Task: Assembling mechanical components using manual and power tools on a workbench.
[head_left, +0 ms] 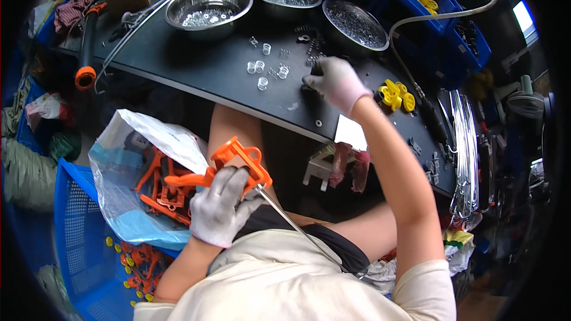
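Gripped in my gloved left hand [220, 211] above my lap is an orange plastic tool handle [239, 160] with a trigger-like lever pointing left. A thin metal rod [297, 227] runs from it down to the right across my lap. My gloved right hand [338, 83] rests over the dark table, its fingers pinched together by a small dark piece at the tabletop; whether they hold it is hidden. Beside those fingers lie dark coil springs [314, 53], and farther left are several shiny coil springs [256, 66]. A small washer [319, 123] lies near the table's front edge.
Metal bowls of small hardware [208, 9] stand along the back. Yellow plastic wheels [395, 95] and bent metal rods [464, 154] are at right. A white bag of orange parts [143, 125] sits over a blue crate [74, 232] at left. A cable [440, 18] hangs at upper right.
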The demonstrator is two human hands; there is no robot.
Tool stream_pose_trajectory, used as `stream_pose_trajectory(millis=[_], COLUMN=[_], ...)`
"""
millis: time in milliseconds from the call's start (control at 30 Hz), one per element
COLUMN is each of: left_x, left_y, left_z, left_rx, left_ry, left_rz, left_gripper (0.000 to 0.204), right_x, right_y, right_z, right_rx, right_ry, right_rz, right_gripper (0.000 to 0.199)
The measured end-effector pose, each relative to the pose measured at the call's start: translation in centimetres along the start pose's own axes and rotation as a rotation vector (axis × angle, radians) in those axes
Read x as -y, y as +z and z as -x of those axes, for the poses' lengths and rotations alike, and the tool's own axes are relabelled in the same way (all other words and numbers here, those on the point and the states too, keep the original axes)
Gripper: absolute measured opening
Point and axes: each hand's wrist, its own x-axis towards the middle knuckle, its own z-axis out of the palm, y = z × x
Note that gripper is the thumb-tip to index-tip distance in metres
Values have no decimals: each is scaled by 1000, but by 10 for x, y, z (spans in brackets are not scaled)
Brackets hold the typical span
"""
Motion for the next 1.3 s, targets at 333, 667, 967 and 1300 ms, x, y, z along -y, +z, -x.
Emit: stream_pose_trajectory(millis=[333,667,967,1300], left_x=[-18,-11,-20,-18], left_y=[8,23,21,20], left_z=[-3,-2,0,-6], left_rx=[15,-80,-35,53], left_ry=[60,87,120,134], left_rz=[-17,59,46,106], left_gripper=[60,99,102,81], right_x=[-24,86,92,14], right_y=[20,6,-4,88], right_z=[38,138,143,283], right_rx=[-135,-198,-76,208], right_ry=[-304,-686,-514,33], right_rz=[-151,179,236,-939], right_gripper=[15,7,22,68])
